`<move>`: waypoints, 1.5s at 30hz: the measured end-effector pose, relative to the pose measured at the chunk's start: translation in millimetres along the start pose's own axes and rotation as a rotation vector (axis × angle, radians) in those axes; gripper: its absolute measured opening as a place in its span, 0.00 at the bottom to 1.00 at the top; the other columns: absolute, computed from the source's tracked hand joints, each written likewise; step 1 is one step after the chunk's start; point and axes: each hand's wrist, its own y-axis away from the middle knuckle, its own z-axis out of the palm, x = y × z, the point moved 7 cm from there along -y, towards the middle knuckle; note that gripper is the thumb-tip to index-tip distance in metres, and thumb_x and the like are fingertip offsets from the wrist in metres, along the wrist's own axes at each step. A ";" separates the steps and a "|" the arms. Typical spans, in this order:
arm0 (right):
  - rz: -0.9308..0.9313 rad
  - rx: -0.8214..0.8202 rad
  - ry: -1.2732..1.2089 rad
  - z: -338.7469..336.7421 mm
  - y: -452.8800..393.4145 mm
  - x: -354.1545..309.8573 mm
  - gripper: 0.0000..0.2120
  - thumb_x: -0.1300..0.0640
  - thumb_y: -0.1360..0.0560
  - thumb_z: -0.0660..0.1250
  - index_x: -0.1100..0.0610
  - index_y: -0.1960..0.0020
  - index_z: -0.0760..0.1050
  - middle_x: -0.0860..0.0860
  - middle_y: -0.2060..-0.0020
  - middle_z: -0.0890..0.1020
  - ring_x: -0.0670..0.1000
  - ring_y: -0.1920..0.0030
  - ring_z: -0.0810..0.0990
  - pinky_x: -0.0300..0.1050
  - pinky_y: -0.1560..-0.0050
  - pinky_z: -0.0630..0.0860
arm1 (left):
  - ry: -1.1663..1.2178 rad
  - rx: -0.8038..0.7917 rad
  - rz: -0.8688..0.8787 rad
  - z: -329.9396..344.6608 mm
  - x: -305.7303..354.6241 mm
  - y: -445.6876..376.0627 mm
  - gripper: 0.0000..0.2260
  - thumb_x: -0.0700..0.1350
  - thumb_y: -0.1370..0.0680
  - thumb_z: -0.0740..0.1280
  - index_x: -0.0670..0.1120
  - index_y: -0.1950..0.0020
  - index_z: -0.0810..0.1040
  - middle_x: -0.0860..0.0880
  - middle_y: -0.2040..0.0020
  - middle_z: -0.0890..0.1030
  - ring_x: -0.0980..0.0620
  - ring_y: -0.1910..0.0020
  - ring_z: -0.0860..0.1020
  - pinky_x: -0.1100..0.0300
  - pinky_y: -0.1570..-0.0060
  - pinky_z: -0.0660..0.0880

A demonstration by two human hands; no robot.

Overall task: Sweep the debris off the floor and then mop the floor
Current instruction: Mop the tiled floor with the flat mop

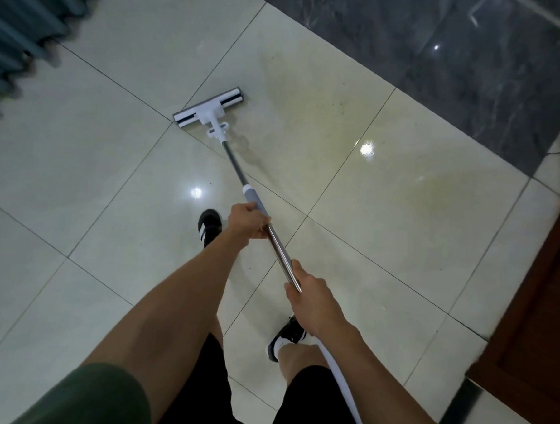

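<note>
A flat mop with a white and grey head (pixel 209 107) lies pressed on the cream tiled floor (pixel 112 170) ahead of me. Its metal pole (pixel 279 254) slants back toward me. My left hand (pixel 247 223) grips the pole at the grey sleeve. My right hand (pixel 310 297) grips the pole lower down, near its white upper end. A yellowish wet smear with small dark specks (pixel 342 117) spreads over the tiles to the right of the mop head. A dark streak (pixel 249 155) trails just behind the head.
A teal pleated curtain (pixel 22 29) hangs at the far left. Dark marble flooring (pixel 458 59) runs along the top right. A brown wooden door or cabinet (pixel 539 306) stands at the right. My feet in black and white shoes (pixel 209 226) stand on the tiles.
</note>
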 end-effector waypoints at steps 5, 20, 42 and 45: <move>-0.014 0.001 -0.013 -9.0 -47.5 -63.4 0.25 0.51 0.16 0.58 0.49 0.20 0.58 0.55 0.52 0.80 0.54 0.54 0.79 0.47 0.52 0.77 | 0.027 0.023 0.001 -41.8 57.3 -37.6 0.24 0.31 0.26 0.74 0.40 0.31 0.75 0.41 0.48 0.79 0.38 0.55 0.84 0.44 0.55 0.83; -0.029 0.032 -0.010 -48.7 -251.9 -332.0 0.26 0.51 0.16 0.57 0.49 0.20 0.56 0.55 0.56 0.80 0.54 0.58 0.80 0.47 0.55 0.79 | 0.059 0.026 0.065 -215.6 295.4 -211.6 0.25 0.31 0.26 0.73 0.40 0.30 0.75 0.38 0.47 0.81 0.44 0.63 0.85 0.49 0.64 0.84; -0.104 0.040 0.022 -100.8 -291.2 -353.2 0.19 0.51 0.17 0.57 0.52 0.27 0.64 0.54 0.51 0.79 0.57 0.58 0.78 0.49 0.63 0.77 | 0.049 0.072 0.123 -203.3 351.5 -231.6 0.10 0.32 0.27 0.74 0.42 0.50 0.79 0.38 0.50 0.82 0.40 0.58 0.85 0.44 0.60 0.84; -0.102 0.036 0.000 -100.2 -260.2 -303.5 0.20 0.51 0.17 0.57 0.51 0.25 0.63 0.56 0.46 0.81 0.57 0.54 0.79 0.50 0.55 0.79 | 0.020 0.062 0.104 -165.3 314.1 -208.4 0.08 0.32 0.26 0.73 0.41 0.49 0.79 0.38 0.51 0.82 0.40 0.58 0.85 0.46 0.61 0.84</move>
